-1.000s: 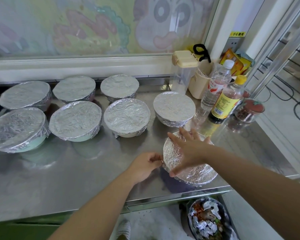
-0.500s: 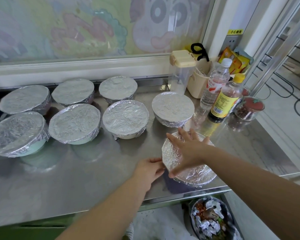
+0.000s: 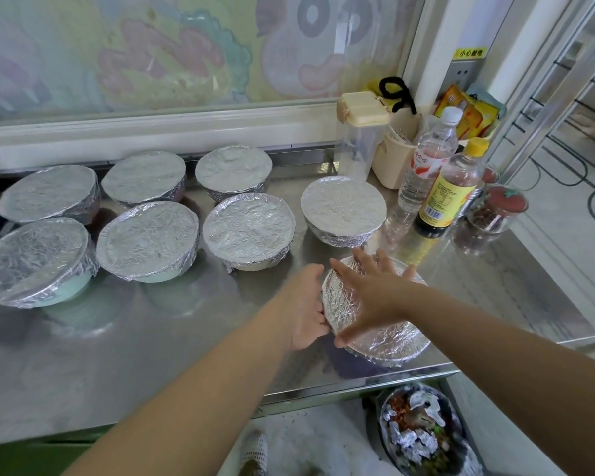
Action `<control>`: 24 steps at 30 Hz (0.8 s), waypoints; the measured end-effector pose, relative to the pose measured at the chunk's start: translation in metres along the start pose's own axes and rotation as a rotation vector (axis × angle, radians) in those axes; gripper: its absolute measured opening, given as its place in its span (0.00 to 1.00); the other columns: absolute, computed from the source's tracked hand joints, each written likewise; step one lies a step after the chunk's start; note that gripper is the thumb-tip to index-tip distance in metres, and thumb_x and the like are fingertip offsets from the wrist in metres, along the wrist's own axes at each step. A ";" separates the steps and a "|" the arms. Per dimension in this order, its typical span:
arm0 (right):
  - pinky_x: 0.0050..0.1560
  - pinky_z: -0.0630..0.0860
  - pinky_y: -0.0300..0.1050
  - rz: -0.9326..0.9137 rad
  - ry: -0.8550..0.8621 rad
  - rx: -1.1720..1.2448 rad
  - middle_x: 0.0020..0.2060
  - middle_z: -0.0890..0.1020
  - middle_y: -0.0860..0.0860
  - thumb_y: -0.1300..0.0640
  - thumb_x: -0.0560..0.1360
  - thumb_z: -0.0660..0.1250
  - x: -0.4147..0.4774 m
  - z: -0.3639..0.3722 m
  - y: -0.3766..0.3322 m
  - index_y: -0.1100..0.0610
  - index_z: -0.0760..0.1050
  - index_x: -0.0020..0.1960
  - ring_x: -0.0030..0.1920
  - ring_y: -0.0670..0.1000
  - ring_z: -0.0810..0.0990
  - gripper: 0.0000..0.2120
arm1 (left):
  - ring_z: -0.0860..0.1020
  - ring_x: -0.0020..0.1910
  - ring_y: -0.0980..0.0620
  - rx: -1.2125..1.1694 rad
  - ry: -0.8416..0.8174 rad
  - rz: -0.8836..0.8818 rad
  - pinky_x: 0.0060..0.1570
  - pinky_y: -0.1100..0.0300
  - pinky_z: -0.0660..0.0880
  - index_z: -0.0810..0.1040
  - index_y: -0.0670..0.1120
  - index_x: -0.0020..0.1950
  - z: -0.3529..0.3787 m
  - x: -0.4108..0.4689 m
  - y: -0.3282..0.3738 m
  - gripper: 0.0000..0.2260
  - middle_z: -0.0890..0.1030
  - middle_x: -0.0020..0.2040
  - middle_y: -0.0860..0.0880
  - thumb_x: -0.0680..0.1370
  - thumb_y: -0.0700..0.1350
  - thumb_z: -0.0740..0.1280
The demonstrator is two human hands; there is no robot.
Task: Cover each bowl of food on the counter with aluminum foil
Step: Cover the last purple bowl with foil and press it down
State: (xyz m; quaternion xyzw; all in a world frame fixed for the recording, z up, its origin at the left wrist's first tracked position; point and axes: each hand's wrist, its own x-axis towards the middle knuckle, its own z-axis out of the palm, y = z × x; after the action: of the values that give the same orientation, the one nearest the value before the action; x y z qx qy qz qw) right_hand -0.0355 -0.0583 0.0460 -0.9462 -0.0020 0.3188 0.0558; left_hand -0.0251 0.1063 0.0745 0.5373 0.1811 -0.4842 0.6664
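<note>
my left hand [image 3: 306, 304] has slid from the near edge up the side of the last bowl [image 3: 392, 352] and now cups its rim, fingers curled in, crimping the foil [image 3: 344, 297]. my right hand [image 3: 375, 293] stays spread flat on top, grasping nothing. the other bowls [image 3: 248, 228] beyond my left hand are wrapped, so i judge the desk [image 3: 117, 355] nearly finished.

Right hand [image 3: 375, 297] flat atop foil-covered bowl [image 3: 390, 336], left hand [image 3: 306, 304] round its side
</note>
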 end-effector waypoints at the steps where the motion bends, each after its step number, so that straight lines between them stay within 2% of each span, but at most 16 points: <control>1: 0.66 0.39 0.85 0.001 0.001 -0.005 0.78 0.28 0.47 0.21 0.52 0.72 0.000 0.000 0.000 0.32 0.27 0.76 0.76 0.64 0.26 0.69 | 0.72 0.70 0.40 -0.006 -0.016 -0.030 0.73 0.48 0.63 0.70 0.43 0.71 -0.001 0.000 0.003 0.25 0.73 0.70 0.37 0.84 0.58 0.49; 3: 0.66 0.39 0.85 0.002 -0.003 -0.014 0.78 0.27 0.48 0.20 0.53 0.72 0.001 0.001 0.000 0.32 0.26 0.75 0.76 0.65 0.26 0.69 | 0.69 0.72 0.39 -0.016 -0.031 -0.066 0.75 0.46 0.60 0.63 0.41 0.77 -0.003 0.003 0.008 0.30 0.70 0.73 0.36 0.83 0.61 0.48; 4: 0.66 0.39 0.85 0.002 -0.004 -0.017 0.78 0.27 0.48 0.20 0.53 0.72 0.002 0.000 0.000 0.32 0.26 0.75 0.76 0.65 0.25 0.69 | 0.70 0.71 0.39 -0.019 -0.046 -0.079 0.74 0.46 0.62 0.63 0.40 0.77 -0.003 0.004 0.011 0.32 0.70 0.73 0.36 0.83 0.62 0.48; 8: 0.65 0.38 0.86 -0.004 -0.004 -0.014 0.78 0.27 0.48 0.20 0.53 0.72 0.003 0.001 0.000 0.32 0.26 0.75 0.75 0.65 0.25 0.69 | 0.77 0.61 0.41 -0.040 -0.112 -0.102 0.55 0.48 0.73 0.68 0.37 0.73 -0.002 0.007 0.016 0.32 0.76 0.67 0.36 0.83 0.62 0.49; 12: 0.65 0.37 0.86 -0.006 0.008 -0.017 0.78 0.28 0.48 0.20 0.53 0.72 0.004 0.002 0.000 0.33 0.27 0.76 0.75 0.66 0.26 0.69 | 0.79 0.53 0.41 -0.026 -0.100 -0.110 0.48 0.50 0.75 0.71 0.38 0.71 -0.002 0.007 0.018 0.30 0.78 0.63 0.37 0.83 0.61 0.51; 16: 0.65 0.37 0.86 0.021 0.026 0.005 0.79 0.29 0.48 0.19 0.52 0.70 0.003 0.003 0.000 0.33 0.28 0.76 0.76 0.66 0.27 0.69 | 0.79 0.53 0.41 -0.050 -0.082 -0.101 0.45 0.49 0.76 0.72 0.38 0.70 -0.002 0.013 0.022 0.28 0.78 0.64 0.37 0.83 0.59 0.54; 19: 0.65 0.39 0.86 0.082 0.053 0.044 0.79 0.29 0.48 0.17 0.52 0.68 0.003 0.004 0.000 0.33 0.27 0.76 0.77 0.67 0.29 0.69 | 0.78 0.56 0.40 -0.103 -0.104 -0.075 0.49 0.50 0.76 0.70 0.36 0.69 -0.006 0.021 0.023 0.28 0.77 0.64 0.36 0.83 0.59 0.55; 22: 0.64 0.40 0.87 0.172 0.075 0.153 0.77 0.26 0.49 0.15 0.52 0.64 0.003 0.006 0.003 0.33 0.26 0.76 0.77 0.68 0.30 0.67 | 0.78 0.55 0.44 -0.218 -0.050 0.060 0.49 0.53 0.75 0.64 0.41 0.75 -0.015 0.033 0.018 0.26 0.77 0.63 0.39 0.83 0.55 0.59; 24: 0.64 0.40 0.87 0.195 0.096 0.181 0.76 0.24 0.49 0.14 0.51 0.62 0.002 0.005 0.006 0.34 0.25 0.75 0.76 0.67 0.28 0.67 | 0.75 0.59 0.46 -0.259 0.050 0.163 0.57 0.54 0.72 0.68 0.45 0.72 -0.023 0.039 0.007 0.19 0.73 0.69 0.40 0.83 0.50 0.60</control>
State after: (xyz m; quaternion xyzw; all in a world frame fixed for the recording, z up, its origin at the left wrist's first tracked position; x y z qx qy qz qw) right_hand -0.0371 -0.0639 0.0402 -0.9472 0.1212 0.2758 0.1097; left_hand 0.0060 0.1087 0.0403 0.4718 0.2144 -0.3875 0.7624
